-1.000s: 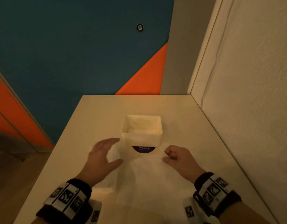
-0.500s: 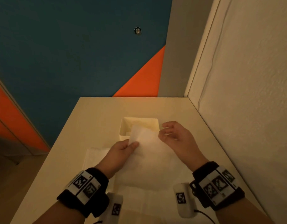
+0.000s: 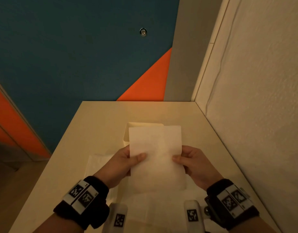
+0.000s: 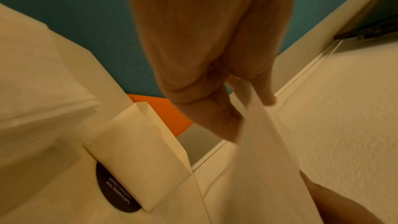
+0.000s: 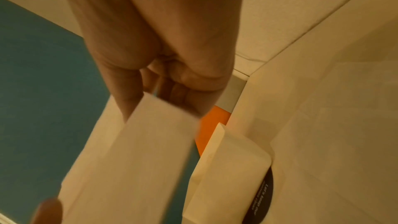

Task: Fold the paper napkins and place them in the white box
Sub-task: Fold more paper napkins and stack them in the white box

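I hold one white paper napkin [image 3: 155, 157] up off the table between both hands, its top edge hiding most of the white box [image 3: 127, 133] behind it. My left hand [image 3: 128, 159] pinches the napkin's left edge, thumb on the front. My right hand [image 3: 186, 159] pinches the right edge the same way. In the left wrist view the napkin [image 4: 264, 142] hangs from my fingers above the box [image 4: 137, 156]. The right wrist view shows the napkin [image 5: 137, 156] beside the box [image 5: 228, 173].
More flat napkins [image 3: 97, 163] lie on the table [image 3: 101, 118] under and left of my hands. A dark round sticker [image 4: 116, 193] lies under the box's front. A wall [image 3: 255, 115] borders the table on the right; the left edge drops to the floor.
Both hands went from resting on the flat napkin to lifting it. It now stands raised between them, pinched at both side edges, nearer to me and in front of the box.
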